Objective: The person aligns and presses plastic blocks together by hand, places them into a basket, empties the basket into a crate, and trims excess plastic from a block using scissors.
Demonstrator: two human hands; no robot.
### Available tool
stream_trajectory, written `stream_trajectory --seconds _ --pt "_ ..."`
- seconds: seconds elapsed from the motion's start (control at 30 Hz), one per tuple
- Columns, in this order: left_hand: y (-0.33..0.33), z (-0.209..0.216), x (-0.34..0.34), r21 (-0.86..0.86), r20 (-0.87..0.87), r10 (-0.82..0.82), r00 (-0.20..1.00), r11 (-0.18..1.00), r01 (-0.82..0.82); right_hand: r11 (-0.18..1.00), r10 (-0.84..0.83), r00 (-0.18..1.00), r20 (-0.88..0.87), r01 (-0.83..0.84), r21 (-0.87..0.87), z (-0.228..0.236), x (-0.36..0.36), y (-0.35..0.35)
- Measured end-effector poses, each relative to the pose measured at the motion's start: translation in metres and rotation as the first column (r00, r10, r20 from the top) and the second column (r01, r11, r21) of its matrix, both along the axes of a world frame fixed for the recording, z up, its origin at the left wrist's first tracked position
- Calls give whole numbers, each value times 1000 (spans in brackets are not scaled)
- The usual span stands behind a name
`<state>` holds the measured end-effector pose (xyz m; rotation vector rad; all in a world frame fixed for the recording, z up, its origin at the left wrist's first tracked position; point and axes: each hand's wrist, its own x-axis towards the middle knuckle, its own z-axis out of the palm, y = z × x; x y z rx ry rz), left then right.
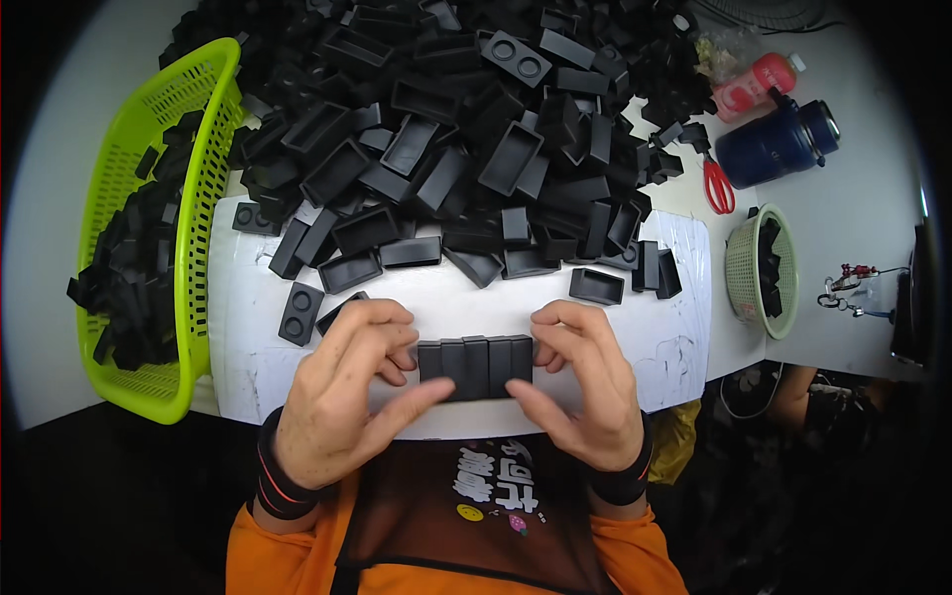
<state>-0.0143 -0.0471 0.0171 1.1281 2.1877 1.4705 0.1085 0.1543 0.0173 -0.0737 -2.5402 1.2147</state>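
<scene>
Several black plastic blocks [476,365] stand side by side in a short row near the front edge of the white work surface. At the row's left end is my left hand [342,397], fingers curled against its side and thumb laid over the near face. My right hand [593,392] mirrors it at the right end, thumb tip on the near face. The row sits between both hands. Just beyond my left hand lies a loose block with two round rings [300,313]. A hollow black block [597,287] rests beyond my right hand.
A big heap of black blocks [436,169] covers the far side. On the left stands a green basket [183,327] with more pieces. To the right are a small pale basket [783,288], red-handled scissors [718,186], a dark blue flask [769,147] and a pink bottle [756,89].
</scene>
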Motion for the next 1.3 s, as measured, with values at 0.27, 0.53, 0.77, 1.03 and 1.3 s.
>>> stream_trajectory --seconds 0.27,0.53,0.77,1.03,1.3 --pt "-23 2 25 42 -164 -90 982 994 99 993 101 989 -104 -107 -59 4 29 -8" --pt "3 -2 1 -12 -58 -15 998 1000 15 995 10 1000 -29 -13 -101 -1 7 0" --pt "41 4 33 -327 -544 -49 838 932 -158 996 -63 996 -65 58 -64 -13 14 -12" --pt "-38 52 -3 -103 -621 268 737 904 -415 978 -139 973 -185 105 -183 -11 44 -9" --pt "-78 44 -31 -201 -804 178 567 816 -541 777 150 960 -238 34 628 6 -42 -1"
